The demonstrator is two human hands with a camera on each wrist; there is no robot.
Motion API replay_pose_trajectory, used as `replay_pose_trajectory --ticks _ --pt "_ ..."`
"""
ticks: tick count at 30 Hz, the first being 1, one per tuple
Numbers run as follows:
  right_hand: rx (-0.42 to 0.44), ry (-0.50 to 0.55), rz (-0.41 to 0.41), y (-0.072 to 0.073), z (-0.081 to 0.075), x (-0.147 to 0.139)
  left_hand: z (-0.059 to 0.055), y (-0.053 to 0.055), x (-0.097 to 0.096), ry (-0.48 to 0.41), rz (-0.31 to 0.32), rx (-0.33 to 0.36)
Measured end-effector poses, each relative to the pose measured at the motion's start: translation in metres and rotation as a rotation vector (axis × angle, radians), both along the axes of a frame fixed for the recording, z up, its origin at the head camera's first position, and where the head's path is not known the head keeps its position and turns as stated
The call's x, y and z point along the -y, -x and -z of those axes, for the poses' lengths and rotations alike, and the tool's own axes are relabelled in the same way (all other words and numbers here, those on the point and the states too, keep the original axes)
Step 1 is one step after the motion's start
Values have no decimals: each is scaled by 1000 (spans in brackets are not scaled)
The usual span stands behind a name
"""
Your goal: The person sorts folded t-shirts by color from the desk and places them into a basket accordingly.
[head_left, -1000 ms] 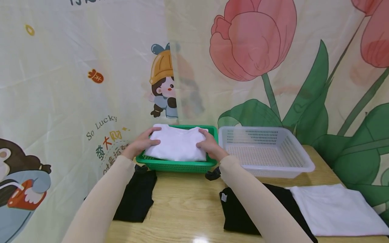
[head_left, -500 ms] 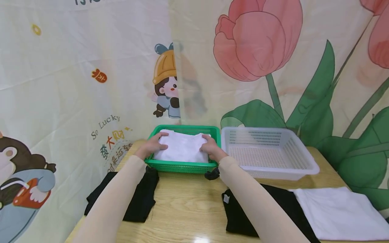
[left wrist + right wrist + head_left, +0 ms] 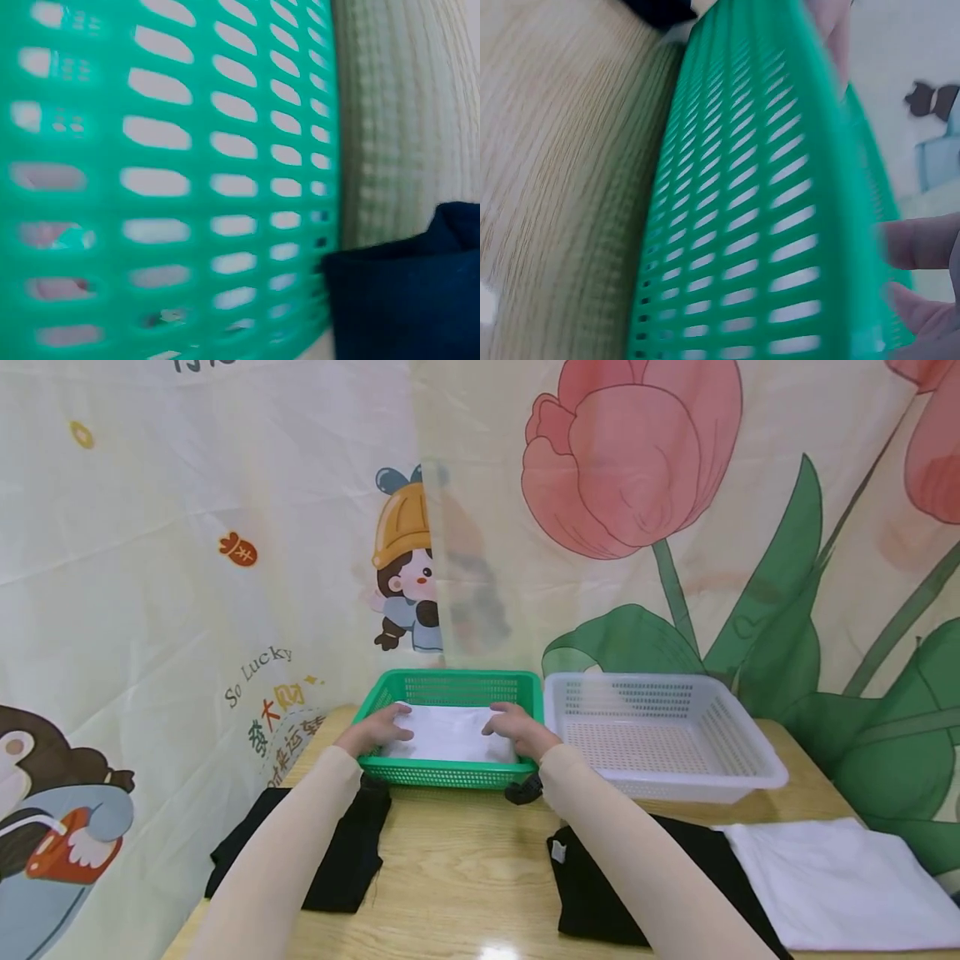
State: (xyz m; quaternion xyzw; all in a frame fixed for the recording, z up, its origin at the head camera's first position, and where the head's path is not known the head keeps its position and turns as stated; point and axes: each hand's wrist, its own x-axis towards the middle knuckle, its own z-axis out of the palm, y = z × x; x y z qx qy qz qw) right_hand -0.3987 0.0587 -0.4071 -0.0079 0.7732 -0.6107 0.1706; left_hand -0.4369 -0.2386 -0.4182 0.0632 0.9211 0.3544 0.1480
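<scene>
A folded white shirt [image 3: 447,735] lies flat inside the green plastic basket [image 3: 450,773], below its rim. Over the shirt's left edge is my left hand [image 3: 375,729], its thumb and fingers spread apart. At the opposite edge, my right hand [image 3: 522,731] is held the same way. In the right wrist view, a gap shows between the thumb and finger of the right hand [image 3: 928,289], beyond the green rim. Through the slots of the basket wall [image 3: 199,202], the left wrist view shows white cloth; most of the left hand is hidden there.
A white plastic basket [image 3: 667,783] stands right of the green one. Folded black clothing [image 3: 345,868] lies at the left of the wooden table [image 3: 457,860]. Another black garment [image 3: 600,893] and a folded white garment [image 3: 847,885] lie at the right. A printed curtain [image 3: 480,527] hangs behind.
The white shirt has gone down into the green basket from above its rim. Both hands have lowered with it and their fingers have loosened from its edges.
</scene>
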Motion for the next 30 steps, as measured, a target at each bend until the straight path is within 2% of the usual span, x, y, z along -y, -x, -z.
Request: replay_pose_trajectory --ticks 3,7,11,13,16,20,24,30 --pt "-8 -4 -68 -8 -20 -8 -21 -12 -4 99 51 -48" --pt "-43 -10 -186 -24 -54 -33 -41 -23 -7 135 58 -126" --pt "-165 -73 -251 -53 -89 -79 -58 -44 -14 40 60 -184" --pt "-242 -133 -254 -73 -103 -109 -67 -58 -21 -27 80 -218" --pt "-317 -189 -237 -104 -116 -161 -78 -84 -41 -121 133 -250" --pt "-359 -251 -173 -145 -116 -232 -81 -114 -78 -205 235 -281" --pt "-354 -323 -103 -177 -100 -296 -72 -139 -119 -285 307 -268" --pt "-253 -375 18 -209 -69 -368 -48 -169 -180 -452 382 -116"
